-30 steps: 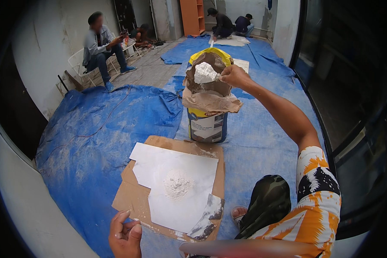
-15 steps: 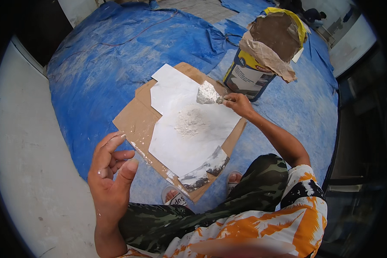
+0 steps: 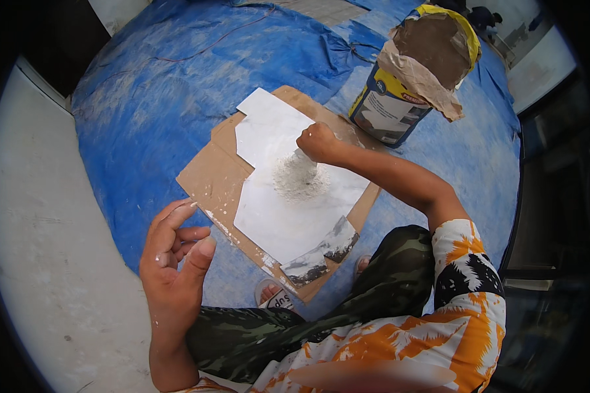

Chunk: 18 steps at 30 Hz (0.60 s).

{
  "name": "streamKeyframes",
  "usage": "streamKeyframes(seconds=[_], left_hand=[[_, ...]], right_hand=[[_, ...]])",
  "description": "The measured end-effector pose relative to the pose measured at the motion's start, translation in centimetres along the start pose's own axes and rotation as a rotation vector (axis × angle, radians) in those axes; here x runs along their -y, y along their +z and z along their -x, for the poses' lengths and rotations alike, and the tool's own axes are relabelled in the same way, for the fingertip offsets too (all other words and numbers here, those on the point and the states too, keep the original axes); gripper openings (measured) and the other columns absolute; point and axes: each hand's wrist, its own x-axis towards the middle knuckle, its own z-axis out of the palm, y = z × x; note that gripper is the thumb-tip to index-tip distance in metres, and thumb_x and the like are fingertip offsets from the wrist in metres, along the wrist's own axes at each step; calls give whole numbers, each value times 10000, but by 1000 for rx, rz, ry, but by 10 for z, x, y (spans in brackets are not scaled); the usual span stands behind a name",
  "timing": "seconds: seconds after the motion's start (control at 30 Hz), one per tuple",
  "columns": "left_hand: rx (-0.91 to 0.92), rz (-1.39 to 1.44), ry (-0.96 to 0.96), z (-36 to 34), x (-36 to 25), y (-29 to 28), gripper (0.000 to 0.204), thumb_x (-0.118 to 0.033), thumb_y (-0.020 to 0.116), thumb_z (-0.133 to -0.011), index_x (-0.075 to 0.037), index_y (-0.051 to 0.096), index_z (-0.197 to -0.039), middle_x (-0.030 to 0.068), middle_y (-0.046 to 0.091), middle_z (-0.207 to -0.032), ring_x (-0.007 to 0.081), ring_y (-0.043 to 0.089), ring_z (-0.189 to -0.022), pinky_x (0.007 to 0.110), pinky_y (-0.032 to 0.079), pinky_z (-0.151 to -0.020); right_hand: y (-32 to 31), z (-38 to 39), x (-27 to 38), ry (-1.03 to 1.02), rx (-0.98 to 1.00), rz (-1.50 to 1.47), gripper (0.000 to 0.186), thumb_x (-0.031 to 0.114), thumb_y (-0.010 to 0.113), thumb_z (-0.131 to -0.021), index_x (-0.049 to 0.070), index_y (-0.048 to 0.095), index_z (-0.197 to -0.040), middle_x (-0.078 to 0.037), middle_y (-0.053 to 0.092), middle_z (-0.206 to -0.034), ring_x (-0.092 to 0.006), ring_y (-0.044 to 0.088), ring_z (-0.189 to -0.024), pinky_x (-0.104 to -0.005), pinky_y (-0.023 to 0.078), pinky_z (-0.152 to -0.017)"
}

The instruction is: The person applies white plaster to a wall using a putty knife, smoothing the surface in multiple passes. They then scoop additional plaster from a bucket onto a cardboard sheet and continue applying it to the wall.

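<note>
A heap of whitish powder (image 3: 298,182) lies on a white sheet (image 3: 269,226) with stepped edges, which rests on brown cardboard (image 3: 210,171). My right hand (image 3: 318,143) is closed round a small trowel (image 3: 303,158) above the heap. Its blade points down into the powder, and my fist hides the handle. At the near left, my left hand (image 3: 177,252) hovers beside the cardboard's edge with its fingers apart and loosely bent. White specks mark its fingers, and nothing is in it.
A blue tarp (image 3: 177,78) with white dust covers the floor. Beyond my right hand stands a tall blue and yellow bag (image 3: 387,108), its torn top rolled open. A reddish cord (image 3: 206,47) crosses the tarp. Another person (image 3: 482,19) is at the far right.
My right hand has swung left over the heap and turned over. The trowel, level and loaded with powder before, now points down into the heap. My left hand has barely moved.
</note>
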Motion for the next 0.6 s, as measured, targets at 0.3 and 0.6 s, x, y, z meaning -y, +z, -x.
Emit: streamKeyframes(seconds=[0.3, 0.6], left_hand=[[-57, -71, -17, -20, -5, 6, 457, -162, 697, -897, 24, 547, -1286, 166, 517, -1314, 179, 616, -986, 294, 506, -872], [-56, -218, -201, -46, 2, 57, 531, -322, 705, -881, 38, 563, -1243, 145, 624, -1070, 187, 643, -900, 290, 528, -772]], right_hand=[[7, 54, -119, 402, 124, -604, 295, 276, 778, -709, 82, 727, -926, -102, 724, -901, -283, 698, -855, -395, 539, -719], [219, 189, -215, 837, 79, -936, 278, 263, 764, -725, 115, 739, -959, -88, 723, -927, -245, 678, -847, -367, 512, -753]])
